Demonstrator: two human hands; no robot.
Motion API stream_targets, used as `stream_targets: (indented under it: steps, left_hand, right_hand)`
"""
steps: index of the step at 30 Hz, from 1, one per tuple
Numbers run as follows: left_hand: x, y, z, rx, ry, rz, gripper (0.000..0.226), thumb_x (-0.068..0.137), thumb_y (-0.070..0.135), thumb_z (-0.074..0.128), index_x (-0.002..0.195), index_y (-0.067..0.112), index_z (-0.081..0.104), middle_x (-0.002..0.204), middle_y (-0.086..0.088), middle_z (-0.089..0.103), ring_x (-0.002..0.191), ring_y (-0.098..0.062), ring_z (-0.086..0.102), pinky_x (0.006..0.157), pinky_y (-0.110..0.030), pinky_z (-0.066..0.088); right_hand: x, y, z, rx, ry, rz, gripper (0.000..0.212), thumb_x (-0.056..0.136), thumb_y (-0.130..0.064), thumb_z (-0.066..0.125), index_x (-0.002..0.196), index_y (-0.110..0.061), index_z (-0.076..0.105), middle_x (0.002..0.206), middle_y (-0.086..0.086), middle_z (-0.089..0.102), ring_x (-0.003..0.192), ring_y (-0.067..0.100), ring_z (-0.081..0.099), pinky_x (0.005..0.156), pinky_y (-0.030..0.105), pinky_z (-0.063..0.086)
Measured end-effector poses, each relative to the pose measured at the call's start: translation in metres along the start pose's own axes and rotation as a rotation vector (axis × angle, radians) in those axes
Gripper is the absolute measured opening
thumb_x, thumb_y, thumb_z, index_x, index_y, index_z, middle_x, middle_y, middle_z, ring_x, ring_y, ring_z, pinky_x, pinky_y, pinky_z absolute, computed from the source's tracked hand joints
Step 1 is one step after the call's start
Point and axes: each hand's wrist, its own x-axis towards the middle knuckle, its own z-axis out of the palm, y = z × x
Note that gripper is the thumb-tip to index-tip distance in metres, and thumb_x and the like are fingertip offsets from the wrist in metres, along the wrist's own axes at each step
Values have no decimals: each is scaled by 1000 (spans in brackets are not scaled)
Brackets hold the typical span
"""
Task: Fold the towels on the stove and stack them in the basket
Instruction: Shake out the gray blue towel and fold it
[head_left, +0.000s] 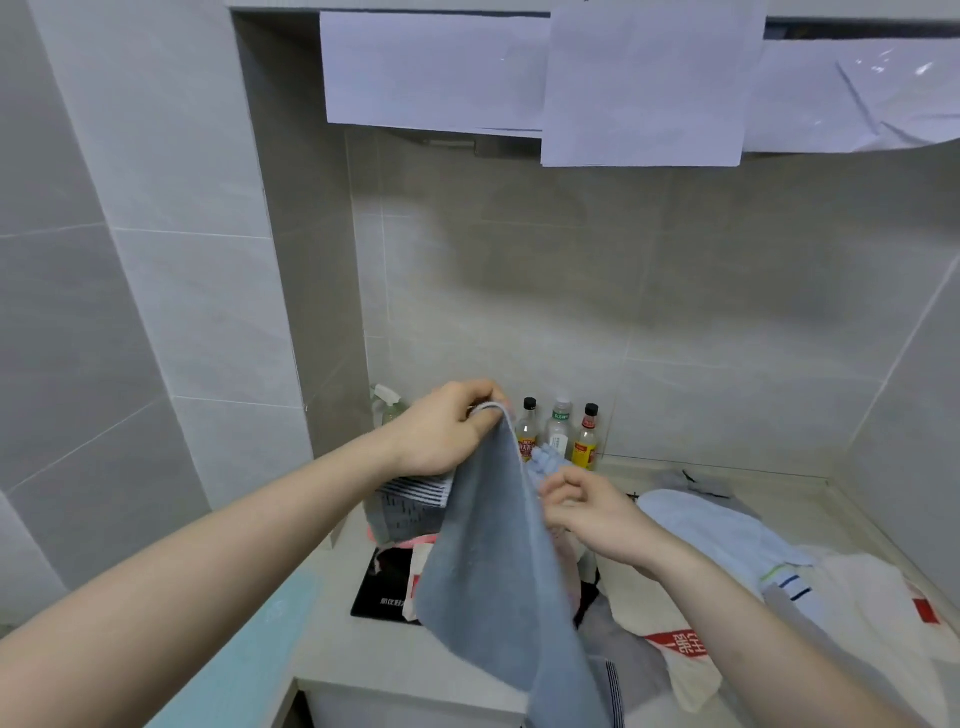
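Blue-grey terry towel (498, 561) hung above the counter's front edge, its top corner pinched high by the left hand (447, 431) while the right hand (582, 506) pinched the side hem, likely seeking the next corner.

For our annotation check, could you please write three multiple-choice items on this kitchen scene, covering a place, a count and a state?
1. Where do the sauce bottles stand?
A. against the back wall
B. in the basket
C. on the floor

2. How many bottles stand in that row?
A. one
B. three
C. six

3. How is the grey-blue towel?
A. folded in the basket
B. flat on the stove
C. held up, hanging

Answers: 1 A, they line the tiled wall behind the hands. 2 B, three caps show. 3 C, the left hand pinches its top corner and the right hand grips its edge.
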Motion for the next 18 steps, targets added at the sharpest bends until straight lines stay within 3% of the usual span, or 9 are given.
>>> stream_targets:
  steps: [3,5,7,9,11,13,15,18]
  left_hand:
    - [10,13,4,60,-14,76,14,100,27,53,100,26,67,93,6,71,80,-11,63,78,-27,50]
    - [11,10,1,27,19,76,9,97,29,59,96,26,67,89,10,71,81,-11,64,78,-29,50]
    - [9,4,-3,-31,52,55,4,94,27,67,93,24,69,81,12,67,71,-3,59,73,-27,49]
    - [2,-1,-8,-50,65,43,11,89,32,76,89,24,69,75,11,64,65,-3,55,72,-31,50]
    - [-7,-11,-15,34,27,27,29,75,45,86,87,25,67,75,11,65,65,-3,57,70,-28,50]
    - [-19,-28,-21,276,-64,-13,44,62,57,87,81,25,64,74,9,66,67,-7,60,66,-27,48]
    - [-32,-46,-23,451,-164,-88,42,63,51,85,70,17,59,66,5,64,63,-13,59,62,-34,50]
    - [-48,-77,-21,424,-171,-213,37,69,37,78,59,12,53,54,6,52,51,-12,50,55,-32,45]
  right_hand:
    - [9,-24,16,36,2,-131,33,73,-31,81,102,-23,68,89,-5,75,85,8,71,82,25,54]
    - [14,-34,20,26,103,-192,29,75,-32,84,98,-22,70,89,2,76,86,15,73,82,29,56]
    - [17,-38,23,-9,181,-242,14,79,-24,81,88,-21,71,83,4,74,74,13,70,76,30,56]
    - [20,-38,24,-68,219,-264,6,82,-16,72,79,-19,69,74,5,69,65,9,60,70,32,51]
    - [20,-38,23,-71,233,-239,21,83,-8,61,67,-21,63,62,0,58,61,8,50,64,31,43]
    - [21,-38,18,-50,262,-225,34,85,-2,52,57,-21,50,59,-5,44,60,9,40,62,31,31]
    - [22,-38,13,-26,279,-194,40,88,-2,48,55,-23,38,60,-5,35,59,10,32,62,33,23]
    - [27,-36,8,-10,260,-135,43,91,-6,46,55,-25,33,56,-10,32,55,9,29,59,32,19]
